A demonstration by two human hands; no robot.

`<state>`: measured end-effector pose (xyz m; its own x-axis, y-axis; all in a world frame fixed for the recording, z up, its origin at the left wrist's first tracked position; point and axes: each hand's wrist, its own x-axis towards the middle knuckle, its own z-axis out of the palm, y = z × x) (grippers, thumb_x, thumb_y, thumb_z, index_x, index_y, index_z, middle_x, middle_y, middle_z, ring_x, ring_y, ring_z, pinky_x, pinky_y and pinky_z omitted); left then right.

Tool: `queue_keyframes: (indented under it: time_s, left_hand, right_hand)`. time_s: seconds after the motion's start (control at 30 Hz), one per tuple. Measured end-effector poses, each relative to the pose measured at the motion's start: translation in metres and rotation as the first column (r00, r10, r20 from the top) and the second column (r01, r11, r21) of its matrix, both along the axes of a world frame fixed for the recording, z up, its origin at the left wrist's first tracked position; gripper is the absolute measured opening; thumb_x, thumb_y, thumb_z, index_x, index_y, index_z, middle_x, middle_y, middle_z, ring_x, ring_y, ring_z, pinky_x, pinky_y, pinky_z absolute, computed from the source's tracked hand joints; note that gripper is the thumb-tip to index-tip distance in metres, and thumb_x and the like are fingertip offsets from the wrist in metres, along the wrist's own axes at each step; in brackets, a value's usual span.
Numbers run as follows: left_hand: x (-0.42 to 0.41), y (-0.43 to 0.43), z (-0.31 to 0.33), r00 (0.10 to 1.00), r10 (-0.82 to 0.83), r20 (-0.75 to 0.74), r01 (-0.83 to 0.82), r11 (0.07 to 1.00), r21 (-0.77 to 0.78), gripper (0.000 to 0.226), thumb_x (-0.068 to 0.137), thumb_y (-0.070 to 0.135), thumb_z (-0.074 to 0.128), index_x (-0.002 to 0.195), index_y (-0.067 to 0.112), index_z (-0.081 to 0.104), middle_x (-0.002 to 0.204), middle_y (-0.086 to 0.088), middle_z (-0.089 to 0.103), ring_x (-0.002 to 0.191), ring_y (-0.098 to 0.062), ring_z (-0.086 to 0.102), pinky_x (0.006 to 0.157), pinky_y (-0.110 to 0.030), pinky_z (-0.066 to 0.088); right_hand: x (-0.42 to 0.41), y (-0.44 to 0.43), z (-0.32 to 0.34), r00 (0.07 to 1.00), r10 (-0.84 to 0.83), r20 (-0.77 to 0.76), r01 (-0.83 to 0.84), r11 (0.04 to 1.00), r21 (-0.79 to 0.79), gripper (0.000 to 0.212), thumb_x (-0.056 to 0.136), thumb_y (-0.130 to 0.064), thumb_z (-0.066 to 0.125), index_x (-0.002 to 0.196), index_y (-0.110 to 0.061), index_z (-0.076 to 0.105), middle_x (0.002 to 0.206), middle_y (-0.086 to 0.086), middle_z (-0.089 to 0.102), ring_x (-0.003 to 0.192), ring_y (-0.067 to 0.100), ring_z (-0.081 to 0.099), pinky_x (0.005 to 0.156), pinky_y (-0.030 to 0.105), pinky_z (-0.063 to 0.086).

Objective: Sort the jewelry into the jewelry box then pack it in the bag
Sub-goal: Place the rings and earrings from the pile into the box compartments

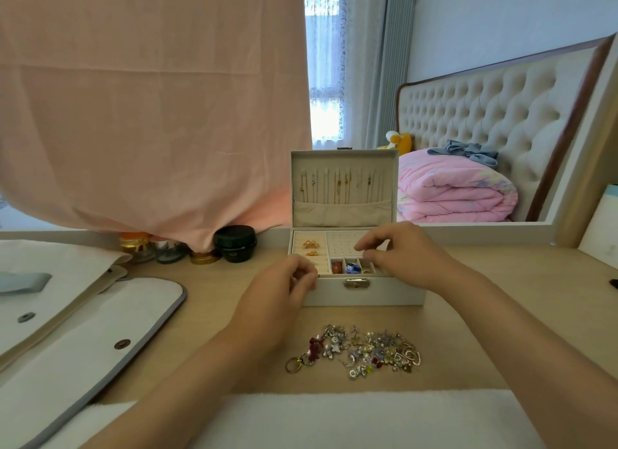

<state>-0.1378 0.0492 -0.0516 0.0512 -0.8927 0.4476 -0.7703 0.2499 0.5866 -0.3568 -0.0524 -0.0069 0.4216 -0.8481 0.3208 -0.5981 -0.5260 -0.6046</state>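
Head camera looks down on both my hands at the desk (501,281). Far out past my left hand lies the white bag (83,331), flat, with its grey-edged flap spread toward me. Beyond that hand, against the back edge, a few small jars (187,248) stand under a hanging pink cloth (150,97). My left hand (287,289) rests at the near left corner of the jewelry box (364,293), fingers curled in tight together; whether they pinch anything I cannot tell. Just beyond its knuckles, gold rings (311,245) sit in the box's ring rolls. Between my two hands the box stands open, lid (344,187) upright with chains hanging inside it, and small front compartments holding coloured pieces. My right hand (406,253) hovers over the right half of the tray, thumb and forefinger drawn together above the perforated earring panel (344,241); anything held there is too small to make out. Nearer me than both hands, between my forearms, the loose jewelry (357,351) lies heaped on the desk, just beyond a white towel (351,418).
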Motion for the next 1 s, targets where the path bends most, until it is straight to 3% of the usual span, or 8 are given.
queue_keyframes:
  time_s: [0.07, 0.23, 0.37, 0.5, 0.6, 0.83, 0.93, 1.0]
  left_hand:
    - [-0.009, -0.003, 0.013, 0.998, -0.013, -0.069, 0.01, 0.999, -0.045, 0.006, 0.1, 0.029, 0.056, 0.098, 0.034, 0.06, 0.086, 0.015, 0.065, 0.08, -0.001, 0.058, 0.071, -0.021, 0.05]
    - [-0.035, -0.028, 0.04, 0.97, -0.049, -0.237, 0.034, 0.997, -0.069, 0.006, 0.099, 0.03, 0.059, 0.095, 0.029, 0.064, 0.086, 0.011, 0.067, 0.076, -0.005, 0.062, 0.07, -0.024, 0.052]
    - [-0.056, -0.048, 0.05, 0.914, -0.08, -0.398, 0.092, 0.996, 0.01, 0.013, 0.099, 0.032, 0.059, 0.092, 0.025, 0.067, 0.087, 0.004, 0.069, 0.077, -0.011, 0.066, 0.064, -0.025, 0.053]
    - [-0.067, -0.063, 0.05, 0.852, -0.078, -0.517, 0.13, 0.989, 0.064, 0.017, 0.098, 0.033, 0.06, 0.091, 0.022, 0.071, 0.088, 0.001, 0.071, 0.069, -0.002, 0.063, 0.056, -0.018, 0.05]
    - [-0.071, -0.071, 0.049, 0.838, -0.102, -0.536, 0.147, 0.988, 0.041, 0.017, 0.098, 0.032, 0.061, 0.09, 0.024, 0.072, 0.086, 0.006, 0.072, 0.064, 0.003, 0.062, 0.059, -0.016, 0.046]
    - [-0.076, -0.092, 0.044, 0.907, -0.147, -0.395, 0.155, 0.988, -0.011, 0.02, 0.098, 0.033, 0.06, 0.088, 0.024, 0.074, 0.083, 0.009, 0.072, 0.075, -0.004, 0.065, 0.069, -0.026, 0.05]
    - [-0.072, -0.099, 0.03, 0.989, -0.11, -0.099, 0.105, 0.993, -0.061, 0.018, 0.1, 0.038, 0.057, 0.1, 0.03, 0.073, 0.095, 0.016, 0.07, 0.092, -0.003, 0.061, 0.081, -0.028, 0.05]
    - [-0.066, -0.102, 0.021, 0.985, -0.086, 0.149, 0.095, 0.994, -0.05, 0.023, 0.1, 0.042, 0.052, 0.112, 0.033, 0.07, 0.111, 0.015, 0.067, 0.109, -0.007, 0.055, 0.093, -0.035, 0.048]
  right_hand:
    - [0.002, 0.005, 0.007, 0.99, 0.073, 0.119, -0.078, 0.996, 0.037, 0.022, 0.084, -0.016, 0.079, 0.091, -0.037, 0.076, 0.093, -0.012, 0.073, 0.057, -0.002, 0.057, 0.065, 0.023, 0.048]
    - [0.005, 0.016, 0.022, 0.949, 0.157, 0.274, -0.166, 0.986, 0.01, 0.028, 0.076, -0.009, 0.086, 0.096, -0.025, 0.075, 0.088, -0.006, 0.076, 0.053, 0.017, 0.059, 0.047, 0.016, 0.045]
    - [-0.002, 0.009, 0.025, 0.931, 0.12, 0.345, -0.121, 0.992, -0.02, 0.019, 0.078, -0.01, 0.085, 0.089, -0.023, 0.077, 0.082, -0.005, 0.076, 0.05, 0.014, 0.061, 0.052, 0.02, 0.052]
    - [-0.012, -0.002, 0.022, 0.93, 0.053, 0.365, -0.044, 0.998, -0.034, 0.015, 0.079, -0.016, 0.084, 0.09, -0.024, 0.077, 0.079, -0.007, 0.076, 0.05, 0.011, 0.061, 0.055, 0.021, 0.054]
    - [-0.015, -0.011, 0.018, 0.922, 0.011, 0.388, -0.001, 1.0, -0.027, 0.012, 0.08, -0.018, 0.084, 0.089, -0.024, 0.078, 0.077, -0.007, 0.076, 0.049, 0.012, 0.059, 0.054, 0.023, 0.054]
    - [-0.026, -0.025, 0.011, 0.921, -0.02, 0.39, 0.035, 0.999, -0.031, 0.007, 0.086, -0.018, 0.078, 0.09, -0.023, 0.08, 0.079, -0.006, 0.075, 0.047, 0.01, 0.057, 0.053, 0.021, 0.052]
    - [-0.033, -0.037, 0.005, 0.928, -0.122, 0.353, 0.142, 0.989, -0.03, 0.009, 0.086, -0.019, 0.078, 0.083, -0.027, 0.077, 0.074, -0.011, 0.072, 0.05, -0.003, 0.058, 0.057, 0.021, 0.051]
    - [-0.041, -0.045, -0.002, 0.955, -0.227, 0.189, 0.244, 0.967, -0.071, 0.009, 0.086, -0.025, 0.077, 0.082, -0.033, 0.076, 0.073, -0.019, 0.07, 0.064, -0.006, 0.062, 0.068, 0.026, 0.052]
